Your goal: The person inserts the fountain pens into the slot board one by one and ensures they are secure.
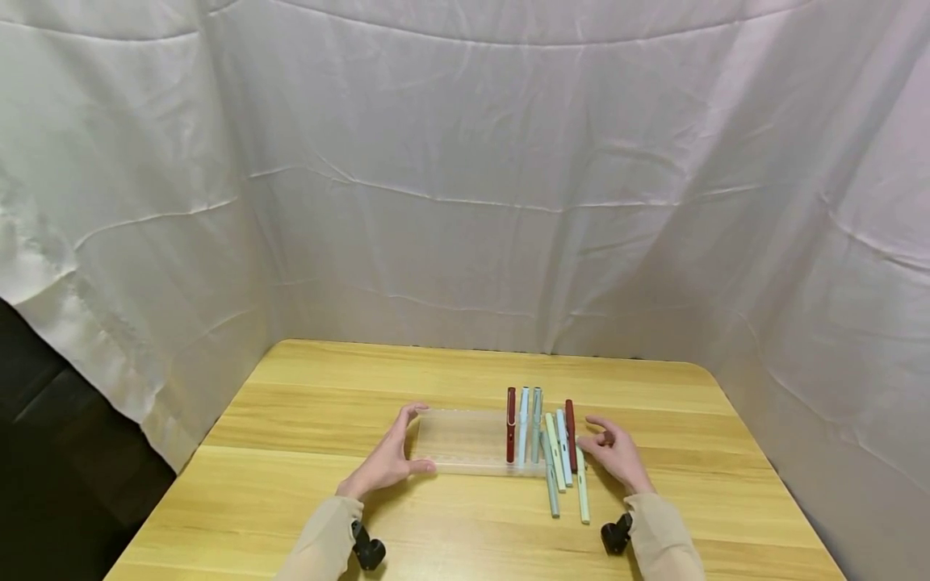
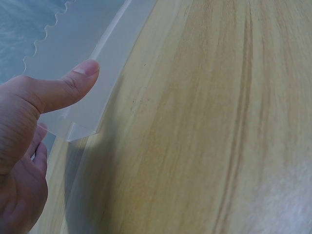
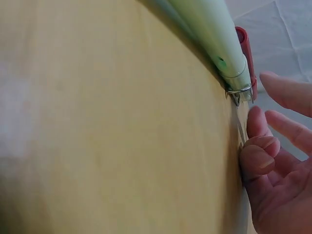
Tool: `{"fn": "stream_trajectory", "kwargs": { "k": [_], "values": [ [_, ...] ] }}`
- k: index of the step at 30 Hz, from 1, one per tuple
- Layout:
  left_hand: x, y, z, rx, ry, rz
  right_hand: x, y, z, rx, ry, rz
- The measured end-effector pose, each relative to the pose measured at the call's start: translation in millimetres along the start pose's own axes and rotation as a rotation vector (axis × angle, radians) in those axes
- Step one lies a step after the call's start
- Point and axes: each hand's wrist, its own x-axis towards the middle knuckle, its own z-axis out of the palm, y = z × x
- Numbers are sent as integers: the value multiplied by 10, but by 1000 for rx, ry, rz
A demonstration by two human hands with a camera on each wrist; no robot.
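The clear rack [image 1: 461, 440] on the worktop [image 1: 291, 428] is held by the left hand [image 1: 391, 458], likely to be kept still. Nothing is held by the right hand [image 1: 617, 457], beside the pale green pen [image 1: 584, 488].

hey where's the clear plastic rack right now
In the head view, the clear plastic rack lies on the table, the left hand holding its left end, loose pens by its right end.
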Motion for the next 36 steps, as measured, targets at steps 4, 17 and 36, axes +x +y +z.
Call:
{"fn": "stream_trajectory", "kwargs": {
  "k": [4,17,36],
  "values": [
    [0,3,-4,-8,-3,-9,27,-17,10,-36,-5,-3],
    [4,10,-5,-18,4,-7,21,10,-37,52,-114,-25],
    [1,-3,-6,-1,-2,7,-21,-20,-58,-8,-183,-47]
  ]
}}
